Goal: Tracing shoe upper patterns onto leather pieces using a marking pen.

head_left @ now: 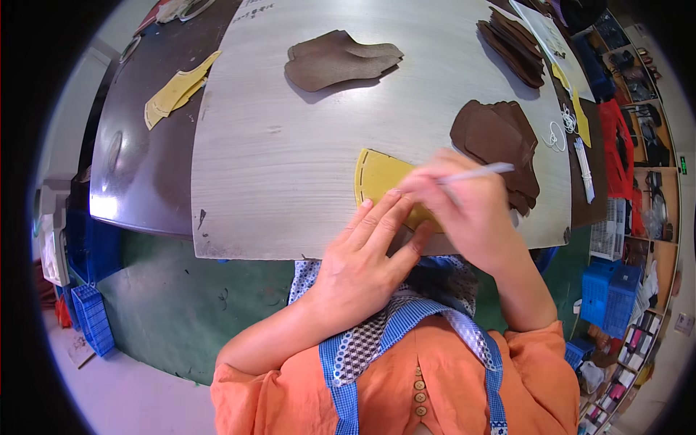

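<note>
Bright, fairly even light, apparently from above. Soft shadow along the near edge of the brown pieces (341, 61). Hot glare on the dark desk (156, 163), near left corner. Right hand (467, 206) and pen (482, 172) motion-blurred, left hand (355, 272) sharper. Fisheye bows the shelves (663, 270) at right; corners vignetted black.

Green floor (170, 290), blue basket (93, 319) at lower left, white crate (606, 233) and blue crates (622, 299) at right, wooden shelves (664, 261) alongside
</note>
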`<state>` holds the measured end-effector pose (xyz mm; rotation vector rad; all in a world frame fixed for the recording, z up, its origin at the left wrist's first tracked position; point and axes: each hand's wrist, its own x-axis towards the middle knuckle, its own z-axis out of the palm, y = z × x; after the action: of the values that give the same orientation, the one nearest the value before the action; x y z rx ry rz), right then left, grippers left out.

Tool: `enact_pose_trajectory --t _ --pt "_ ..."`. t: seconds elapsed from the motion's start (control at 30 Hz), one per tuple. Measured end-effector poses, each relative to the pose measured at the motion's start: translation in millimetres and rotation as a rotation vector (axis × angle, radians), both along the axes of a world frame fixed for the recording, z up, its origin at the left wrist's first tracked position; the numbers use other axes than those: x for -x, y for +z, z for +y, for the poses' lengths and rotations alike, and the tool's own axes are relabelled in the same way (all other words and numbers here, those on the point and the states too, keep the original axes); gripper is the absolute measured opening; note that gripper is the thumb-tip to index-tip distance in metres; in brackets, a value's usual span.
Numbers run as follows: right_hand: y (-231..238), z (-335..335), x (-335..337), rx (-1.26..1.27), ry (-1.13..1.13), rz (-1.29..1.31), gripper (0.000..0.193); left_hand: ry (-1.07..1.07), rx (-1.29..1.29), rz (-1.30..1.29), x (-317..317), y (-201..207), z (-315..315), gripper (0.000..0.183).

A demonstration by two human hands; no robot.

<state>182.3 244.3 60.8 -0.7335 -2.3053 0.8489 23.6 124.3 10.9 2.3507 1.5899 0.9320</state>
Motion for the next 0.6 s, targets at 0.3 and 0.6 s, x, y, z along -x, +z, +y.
enact_pose_trajectory --t 0.3,0.6 --pt "7 20 19 -0.057 -0.139 -0.342 0.015 -0.016 0.014 -0.032 3 5 4 0.034" --pt "-2 -30 -56 0.072 -0.247 -0.352 0.026 -0.053 -0.024 0.060 0 9 8 0.045"
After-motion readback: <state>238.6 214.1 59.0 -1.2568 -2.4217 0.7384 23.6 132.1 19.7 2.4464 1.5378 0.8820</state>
